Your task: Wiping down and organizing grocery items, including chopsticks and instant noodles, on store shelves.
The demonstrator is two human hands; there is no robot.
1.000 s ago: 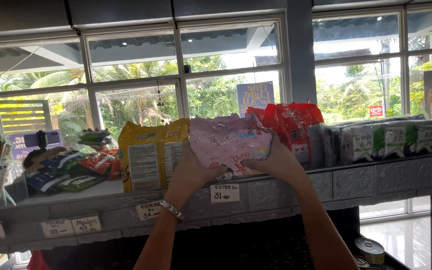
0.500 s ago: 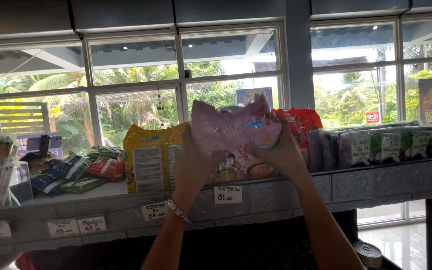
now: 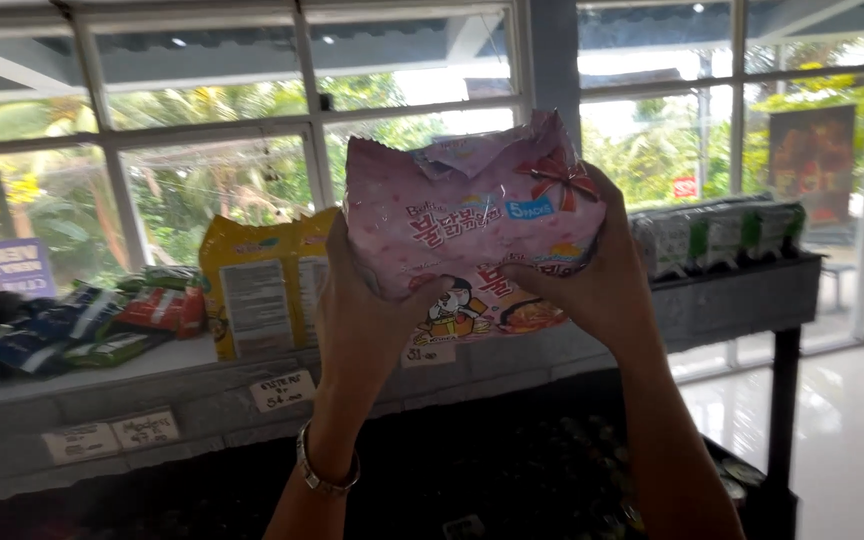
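Between the two raised hands sits a pink multipack of noodles, held up in front of the window and above the shelf. The left hand grips its lower left corner, with the thumb on the front face and the fingers hidden behind the wrapper. The right hand closes around the right side, its fingers curling over the front near a printed bowl picture. Both hands are closed on the pack, and a metal bracelet lies on the left wrist.

Behind the pack stands a yellow multipack, upright on the grey shelf. Small paper price labels hang on the shelf front. Further left lie flat packets in red, blue and green, and to the right a row of green and white packs stands along the shelf.

I judge that the smooth plastic wrapper could slide if the grip loosens, because the pack is held only at its edges and high in the air. Then it could fall on the yellow multipack and knock it over.
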